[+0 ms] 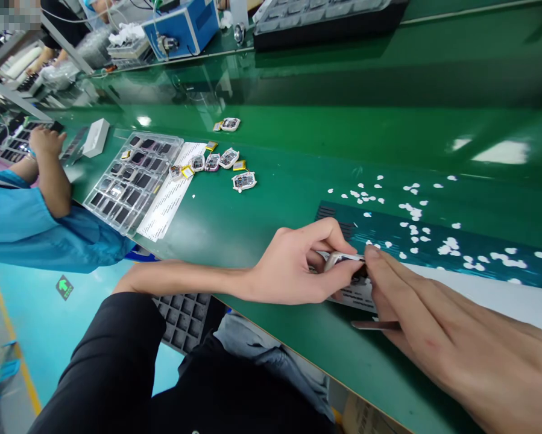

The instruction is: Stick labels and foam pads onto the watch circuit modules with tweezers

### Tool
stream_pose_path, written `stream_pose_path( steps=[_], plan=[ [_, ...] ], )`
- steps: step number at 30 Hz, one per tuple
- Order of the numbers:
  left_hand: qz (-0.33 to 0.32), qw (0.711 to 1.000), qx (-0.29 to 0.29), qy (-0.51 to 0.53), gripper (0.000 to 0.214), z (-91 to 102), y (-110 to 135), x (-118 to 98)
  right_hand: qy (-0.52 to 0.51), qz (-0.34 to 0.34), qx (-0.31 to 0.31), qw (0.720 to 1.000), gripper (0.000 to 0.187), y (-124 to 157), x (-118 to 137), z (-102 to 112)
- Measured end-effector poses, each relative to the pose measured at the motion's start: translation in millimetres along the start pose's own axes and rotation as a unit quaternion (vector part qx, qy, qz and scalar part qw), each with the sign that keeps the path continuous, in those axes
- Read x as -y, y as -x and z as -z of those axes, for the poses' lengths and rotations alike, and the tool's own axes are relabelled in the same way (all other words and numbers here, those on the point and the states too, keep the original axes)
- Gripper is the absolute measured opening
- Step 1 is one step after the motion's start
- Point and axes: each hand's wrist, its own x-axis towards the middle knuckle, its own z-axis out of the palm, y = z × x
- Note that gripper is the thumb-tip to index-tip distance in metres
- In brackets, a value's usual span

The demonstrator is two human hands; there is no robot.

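Observation:
My left hand (293, 265) pinches a small silver-edged device (343, 259) between thumb and fingers, just above the green bench. My right hand (438, 337) reaches in from the right, its fingertips pressed on the device's right end. A thin pair of tweezers (374, 325) sticks out from under this hand's palm. Beneath both hands lies a white label sheet (356, 295) on a dark teal mat (388, 232). Many small white paper bits (447, 244) are scattered over the mat.
Further left on the green bench (271, 217) lie several small watch-like devices (228, 160), a clear compartment tray (132, 181) and a printed sheet (171, 196). A co-worker in a blue sleeve (49, 229) works at the far left. A blue machine (184, 27) stands behind.

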Motion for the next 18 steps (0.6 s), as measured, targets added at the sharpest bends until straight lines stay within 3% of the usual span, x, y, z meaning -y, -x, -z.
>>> stream_pose_path(
  steps=[3, 5, 8, 15, 18],
  plan=[
    [-0.031, 0.999, -0.001, -0.035, 0.027, 0.9, 1.2, -3.8, -0.039, -0.053, -0.002, 0.998, 0.063, -2.9, 3.1, -0.7],
    [-0.056, 0.997, 0.008, -0.051, 0.023, 1.8, 2.2, -8.9, -0.099, -0.146, 0.002, 0.984, 0.045, -5.8, 3.6, 0.1],
    [-0.072, 0.995, 0.022, -0.068, 0.019, 2.7, 3.2, -14.4, -0.221, -0.257, 0.005, 0.941, 0.014, -11.1, 3.0, 0.8],
    [-0.089, 0.99, 0.079, -0.074, 0.015, 4.1, 1.7, -7.6, -0.299, -0.359, -0.001, 0.884, 0.013, -18.0, 8.2, 5.2],
    [-0.108, 0.987, 0.084, -0.08, 0.02, 5.8, -0.5, -5.6, -0.257, -0.352, 0.0, 0.9, 0.018, -13.9, 9.1, 5.9]
  ],
)
